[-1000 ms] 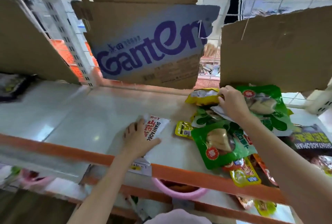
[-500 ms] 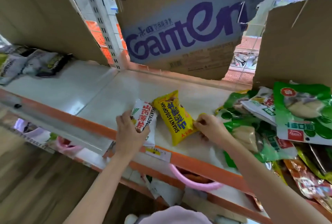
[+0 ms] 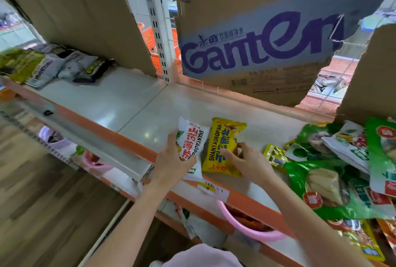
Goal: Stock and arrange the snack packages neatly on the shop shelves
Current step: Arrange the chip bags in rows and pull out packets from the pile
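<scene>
A white snack packet (image 3: pixel 194 144) with red lettering stands tilted at the front of the white shelf (image 3: pixel 132 104); my left hand (image 3: pixel 171 161) grips its lower left side. Right beside it lies a yellow snack packet (image 3: pixel 222 144), and my right hand (image 3: pixel 246 159) pinches its right edge with curled fingers. The two packets touch side by side near the orange shelf lip (image 3: pixel 132 144).
A heap of green packets (image 3: pixel 334 183) and other snacks fills the shelf's right end. Grey and black bags (image 3: pixel 70 67) lie at far left. Cardboard sheets (image 3: pixel 257 37) lean against the wire back. A pink basin (image 3: pixel 246 226) sits on the shelf below.
My right hand took the yellow packet from the pile on the right and brought it left beside the white one. My left hand raised the white packet from lying flat.
</scene>
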{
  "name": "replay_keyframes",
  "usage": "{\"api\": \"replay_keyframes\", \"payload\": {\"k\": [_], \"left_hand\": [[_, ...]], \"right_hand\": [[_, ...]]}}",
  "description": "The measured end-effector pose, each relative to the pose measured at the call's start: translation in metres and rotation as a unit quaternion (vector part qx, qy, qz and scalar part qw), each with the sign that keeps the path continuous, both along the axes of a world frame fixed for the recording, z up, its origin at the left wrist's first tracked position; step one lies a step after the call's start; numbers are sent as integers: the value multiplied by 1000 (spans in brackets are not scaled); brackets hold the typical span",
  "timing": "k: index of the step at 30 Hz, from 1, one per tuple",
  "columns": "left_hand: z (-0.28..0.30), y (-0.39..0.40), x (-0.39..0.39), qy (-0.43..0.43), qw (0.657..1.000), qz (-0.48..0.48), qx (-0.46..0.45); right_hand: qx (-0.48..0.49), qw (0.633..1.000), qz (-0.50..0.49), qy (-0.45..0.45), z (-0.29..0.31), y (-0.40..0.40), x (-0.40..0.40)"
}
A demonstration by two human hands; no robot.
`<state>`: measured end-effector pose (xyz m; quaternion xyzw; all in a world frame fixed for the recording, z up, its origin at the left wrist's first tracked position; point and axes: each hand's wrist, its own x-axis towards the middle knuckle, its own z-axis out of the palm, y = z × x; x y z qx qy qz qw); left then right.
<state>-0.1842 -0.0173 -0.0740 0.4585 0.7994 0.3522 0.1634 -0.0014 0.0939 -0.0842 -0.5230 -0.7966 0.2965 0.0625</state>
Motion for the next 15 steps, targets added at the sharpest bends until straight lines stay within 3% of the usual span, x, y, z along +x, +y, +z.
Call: {"api": "replay_keyframes", "payload": {"k": [8,12,15], "left_hand": [[-6,-51,-57,-30,997,48,47],[-8,-80,-93,-63,990,111,68],[-11,-100,-119,-89,982,142,86]], "right_hand": [[-22,997,0,74,-8,-18,-66],[1,985,21,170,-14,-41,-111],[-37,968,16,246,-9,-53,-145]]}}
